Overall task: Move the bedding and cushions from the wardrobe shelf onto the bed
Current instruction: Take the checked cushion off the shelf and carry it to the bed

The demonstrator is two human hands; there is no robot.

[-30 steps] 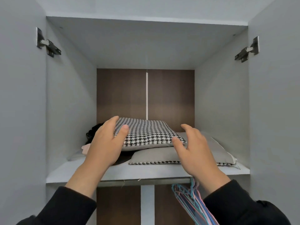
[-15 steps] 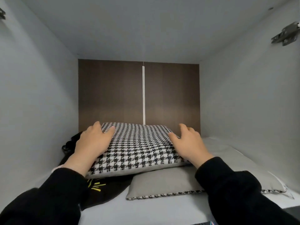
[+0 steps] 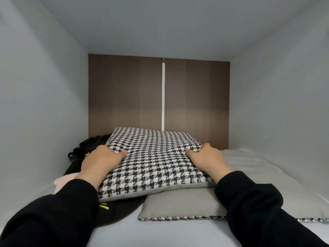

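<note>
Sleeves [image 3: 53,216] of black cloth fill the lower corners of the view, one from each side, reaching forward over the pale grey wardrobe shelf [image 3: 160,234]. Between them, nearest the front edge, lies a flat grey cushion [image 3: 181,205] with a strip of black-and-white check showing along its lower seam; it runs off to the right under the right sleeve. Left of it, partly beneath the upper cushion, sits a black fabric item [image 3: 121,209] with small yellow marks, and just beyond the left sleeve a bit of pale pink cloth [image 3: 61,182] peeks out. On top of the grey cushion and the black fabric rests the houndstooth cushion [image 3: 153,164], tilted slightly, its near edge overhanging the grey one. The left hand [image 3: 101,161] clasps the cushion's left edge, thumb pressed on the top face and the other fingers curled around the side, out of sight below. The right hand [image 3: 208,159] grips the right edge in the same way, thumb on top and fingers wrapped over the corner so the fabric bunches there. To the right, a smooth grey-white layer of bedding [image 3: 267,168] spreads toward the side wall. Behind the left hand lies a dark crumpled mass [image 3: 92,143] that I cannot identify. At the far end stands the brown back panel [image 3: 124,97], split by a white vertical strip [image 3: 163,93].
</note>
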